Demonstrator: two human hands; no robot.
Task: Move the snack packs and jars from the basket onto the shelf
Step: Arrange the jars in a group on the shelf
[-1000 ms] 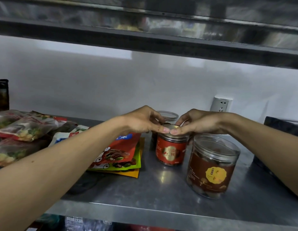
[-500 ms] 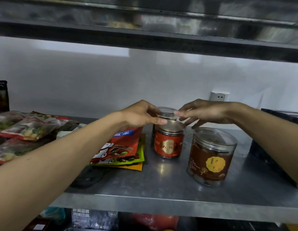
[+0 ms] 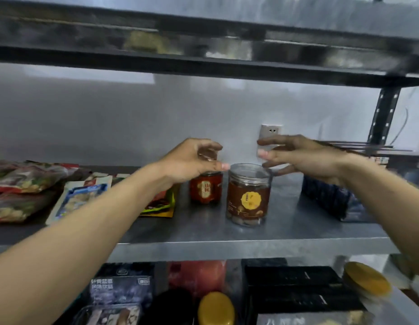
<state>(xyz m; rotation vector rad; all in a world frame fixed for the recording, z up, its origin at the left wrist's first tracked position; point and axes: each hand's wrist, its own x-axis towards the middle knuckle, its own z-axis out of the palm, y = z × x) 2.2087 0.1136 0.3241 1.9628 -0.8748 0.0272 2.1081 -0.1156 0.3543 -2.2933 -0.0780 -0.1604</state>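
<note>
Red jar [image 3: 205, 189] and brown jar [image 3: 248, 195] stand upright, just beside each other, mid-frame on the steel shelf [image 3: 227, 233]. Snack packs [image 3: 28, 184] lie at left. The left hand [image 3: 192, 160] curls above the red jar, its grip unclear. The right hand [image 3: 297, 156] hovers spread and empty. Placing looks largely done, but the basket is out of view, so what remains is unknown.

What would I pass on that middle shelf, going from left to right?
Clear snack bags → blue-and-white pack → stacked colourful packs → red jar → brown jar → dark box.
</note>
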